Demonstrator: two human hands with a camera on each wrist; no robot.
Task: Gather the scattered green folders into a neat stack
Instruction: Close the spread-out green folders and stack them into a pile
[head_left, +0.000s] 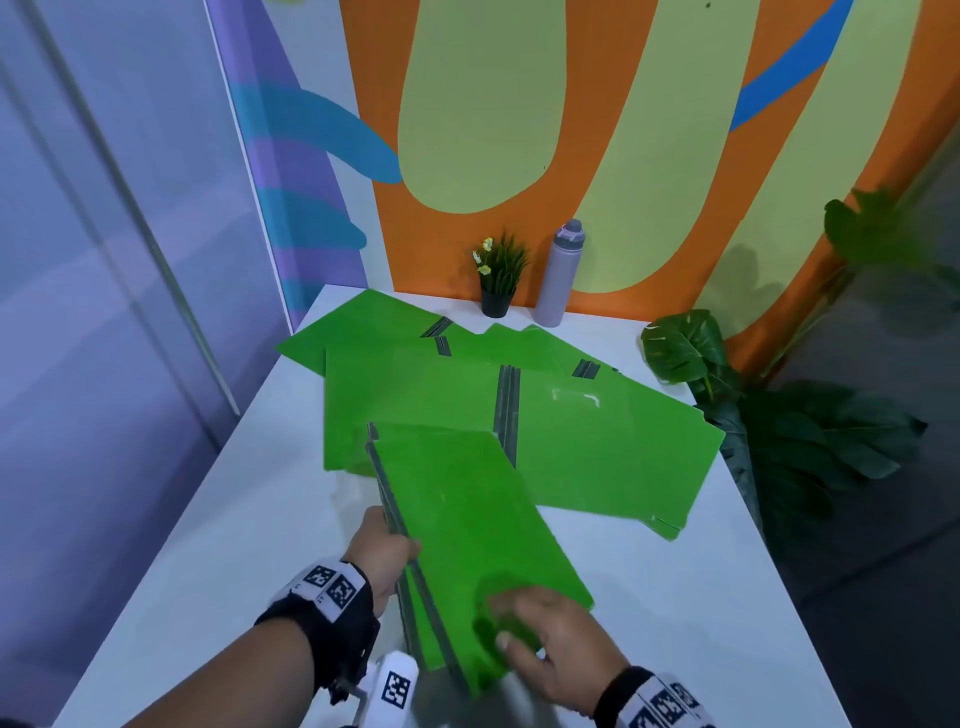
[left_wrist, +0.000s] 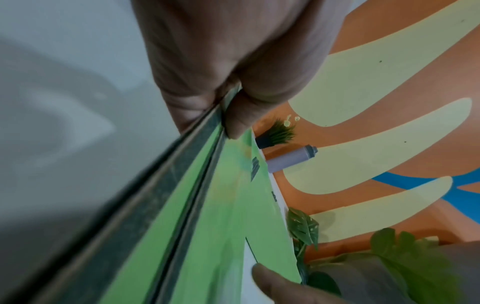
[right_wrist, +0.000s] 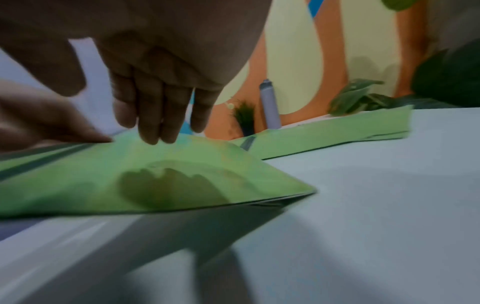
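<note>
From the head view, I judge the job is barely begun. My left hand (head_left: 382, 553) grips the dark spine edge of a small bundle of closed green folders (head_left: 467, 535), which slopes from about seven o'clock on the white table (head_left: 208, 519) up toward the middle. My right hand (head_left: 545, 639) hangs over the bundle's near corner at about five o'clock with fingers loosely spread, holding nothing; whether the tips touch the cover I cannot tell. Still to be gathered are the open folders (head_left: 597, 441), which lie fanned and overlapping from the middle out to eleven and two o'clock, each flat, bright glossy green, with a grey double strip down its fold. Past them at twelve o'clock stand a small potted plant (head_left: 497, 280) and a lilac bottle (head_left: 561, 275).

From the left wrist view, my thumb (left_wrist: 239, 115) and fingers pinch the spines together; at least two dark-edged spines show, stacked close but not flush, with thin green covers splaying below them. My right hand's fingertip shows at five o'clock, beside the cover's edge.

From the right wrist view, my fingers (right_wrist: 155, 115) point down just over the top cover, slack, their shadow falling on it. The bundle's corner is raised off the table, its layers slightly stepped, so squaring up remains too.
</note>
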